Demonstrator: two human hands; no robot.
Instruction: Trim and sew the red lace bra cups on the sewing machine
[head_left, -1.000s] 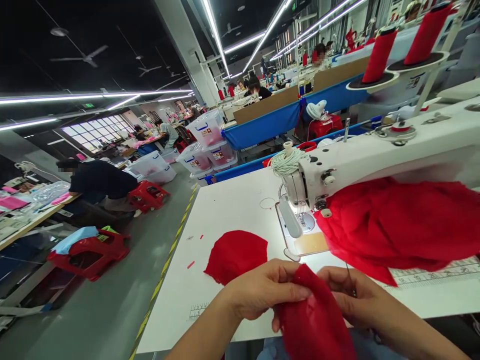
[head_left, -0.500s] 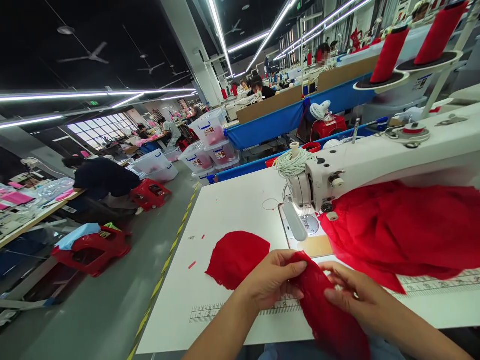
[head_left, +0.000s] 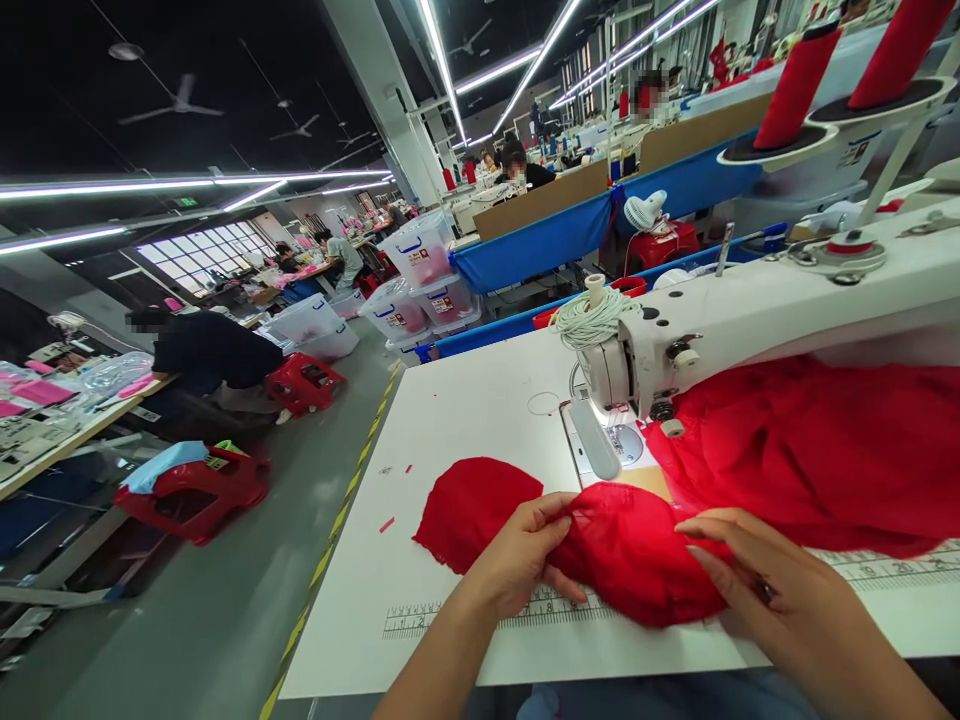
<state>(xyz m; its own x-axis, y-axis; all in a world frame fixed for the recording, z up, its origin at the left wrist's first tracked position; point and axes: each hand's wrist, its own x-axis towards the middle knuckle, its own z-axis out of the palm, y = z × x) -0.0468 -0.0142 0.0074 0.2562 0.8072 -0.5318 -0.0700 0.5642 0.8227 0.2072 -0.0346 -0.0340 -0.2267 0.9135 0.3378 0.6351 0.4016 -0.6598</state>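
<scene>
Strip lights (head_left: 444, 68) (glaring white) cross a dark ceiling (head_left: 75, 110).

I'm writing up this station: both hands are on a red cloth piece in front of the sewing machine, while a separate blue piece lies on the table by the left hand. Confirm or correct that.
The colour is wrong: the head view shows the separate piece on the table by the left hand is red, not blue. Otherwise right.

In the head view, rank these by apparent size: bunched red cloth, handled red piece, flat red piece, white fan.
1. Bunched red cloth, cut off by the frame edge
2. Handled red piece
3. Flat red piece, partly covered
4. White fan, farther off, so its true size is unsure
</scene>
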